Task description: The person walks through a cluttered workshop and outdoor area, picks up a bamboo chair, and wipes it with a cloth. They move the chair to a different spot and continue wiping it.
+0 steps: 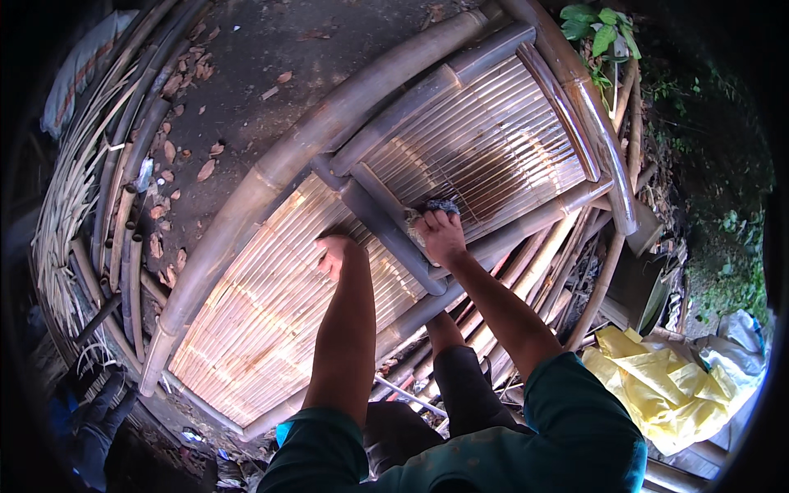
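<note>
Slantwise before me lies a bamboo panel, with thick dark poles round slatted sections. My right hand is closed on a crumpled dark grey pad, a rag or a scourer, at the near edge of the upper right slats, beside the dark crossbar. Some pale fibrous stuff shows beside its fingers. The slats past this hand carry a dark, wet-looking patch. Over the lower left slats my left hand holds nothing, its fingers apart; I cannot tell whether it touches them.
Bamboo poles and thin split strips are piled at the left. More poles lie beneath the panel's near side. Yellow sacking is heaped at the lower right. Dry leaves dot the dark ground, and a green plant stands far right.
</note>
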Demonstrator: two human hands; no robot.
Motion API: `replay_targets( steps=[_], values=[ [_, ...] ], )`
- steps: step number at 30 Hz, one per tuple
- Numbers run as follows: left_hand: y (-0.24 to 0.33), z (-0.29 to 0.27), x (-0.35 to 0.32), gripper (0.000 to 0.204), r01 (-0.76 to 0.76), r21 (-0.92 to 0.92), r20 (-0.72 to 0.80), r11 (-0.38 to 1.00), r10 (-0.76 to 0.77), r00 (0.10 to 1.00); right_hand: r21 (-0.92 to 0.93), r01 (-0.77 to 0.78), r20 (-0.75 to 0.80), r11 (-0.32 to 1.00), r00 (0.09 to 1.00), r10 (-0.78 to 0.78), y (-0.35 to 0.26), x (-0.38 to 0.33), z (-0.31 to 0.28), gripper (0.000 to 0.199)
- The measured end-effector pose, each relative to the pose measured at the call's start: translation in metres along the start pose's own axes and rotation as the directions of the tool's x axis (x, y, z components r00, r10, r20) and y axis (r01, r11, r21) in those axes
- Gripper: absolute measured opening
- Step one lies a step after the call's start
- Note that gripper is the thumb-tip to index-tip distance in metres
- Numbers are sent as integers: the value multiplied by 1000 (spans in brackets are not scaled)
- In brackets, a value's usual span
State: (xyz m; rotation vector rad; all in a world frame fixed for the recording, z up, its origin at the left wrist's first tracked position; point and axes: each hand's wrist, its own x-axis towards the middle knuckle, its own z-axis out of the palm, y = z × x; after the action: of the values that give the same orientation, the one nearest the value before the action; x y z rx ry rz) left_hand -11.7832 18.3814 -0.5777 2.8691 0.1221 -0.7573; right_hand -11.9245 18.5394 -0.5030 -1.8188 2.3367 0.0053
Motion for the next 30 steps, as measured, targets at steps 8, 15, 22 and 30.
replay_targets(
  steps=[8, 15, 22, 30],
  values=[
    [-33, -213, 174, 58, -194, -104, 946, 975, 157, 283, 336, -441, 57, 832, 891, 450, -12, -144, -96, 33],
    [-149, -456, 340, 54, -311, 385, 707, 869, -61, 705, 201, 60, 926, 978, 314, -210, 33, -336, -77, 30],
    [-251, -598, 314, 61, 19, 598, 609, 802, -469, 639, 164, -115, 942, 980, 312, -121, -22, -268, -96, 19],
    [-368, -574, 371, 82, -22, 292, 834, 956, -243, 496, 370, -234, 591, 899, 806, -33, -228, -70, -274, 61]
  ],
)
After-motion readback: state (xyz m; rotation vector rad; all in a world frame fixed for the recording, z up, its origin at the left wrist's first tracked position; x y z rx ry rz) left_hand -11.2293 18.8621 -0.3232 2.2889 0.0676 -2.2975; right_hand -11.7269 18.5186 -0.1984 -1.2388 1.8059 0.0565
